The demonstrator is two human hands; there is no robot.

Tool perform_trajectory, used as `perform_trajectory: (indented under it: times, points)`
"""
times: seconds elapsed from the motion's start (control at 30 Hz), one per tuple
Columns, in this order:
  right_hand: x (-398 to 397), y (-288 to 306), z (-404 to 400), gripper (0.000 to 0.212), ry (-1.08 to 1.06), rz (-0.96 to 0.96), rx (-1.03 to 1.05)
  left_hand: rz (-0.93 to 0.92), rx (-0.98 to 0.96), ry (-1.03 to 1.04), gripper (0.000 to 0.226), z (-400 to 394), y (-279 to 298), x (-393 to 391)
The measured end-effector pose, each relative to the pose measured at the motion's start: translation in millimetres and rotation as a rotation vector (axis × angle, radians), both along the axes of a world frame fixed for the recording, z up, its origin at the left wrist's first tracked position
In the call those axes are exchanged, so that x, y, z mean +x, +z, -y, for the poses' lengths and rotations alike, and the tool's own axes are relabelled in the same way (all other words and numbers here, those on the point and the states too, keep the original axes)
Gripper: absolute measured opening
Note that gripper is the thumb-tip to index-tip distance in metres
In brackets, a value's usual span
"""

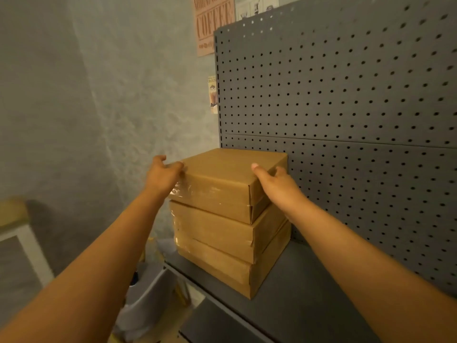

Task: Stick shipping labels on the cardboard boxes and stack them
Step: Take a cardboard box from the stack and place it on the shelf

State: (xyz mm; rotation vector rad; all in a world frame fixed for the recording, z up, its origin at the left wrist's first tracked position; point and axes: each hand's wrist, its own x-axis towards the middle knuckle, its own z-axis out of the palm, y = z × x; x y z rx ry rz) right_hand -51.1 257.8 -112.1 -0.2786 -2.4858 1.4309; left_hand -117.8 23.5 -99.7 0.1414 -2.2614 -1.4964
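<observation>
While outstretched, hands [163,174] flanking top box [230,174].

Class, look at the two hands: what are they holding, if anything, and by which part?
Both hold the top cardboard box of the stack: left hand at its left edge, right hand at its right edge, thumb on top.

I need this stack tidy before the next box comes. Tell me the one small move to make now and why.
Probably square the top box over the two boxes beneath it. The left hand and right hand already grip its sides, it sits on the stack, and its near corner looks slightly twisted off the middle box.
</observation>
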Motion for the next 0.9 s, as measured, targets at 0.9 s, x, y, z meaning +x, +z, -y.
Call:
perform_trajectory:
  times: [0.9]
  points:
    - [55.0,13.0,1.4,0.064,-0.015,-0.396,-0.423,0.046,0.365,-0.501,0.026,25.3,11.8,9.2]
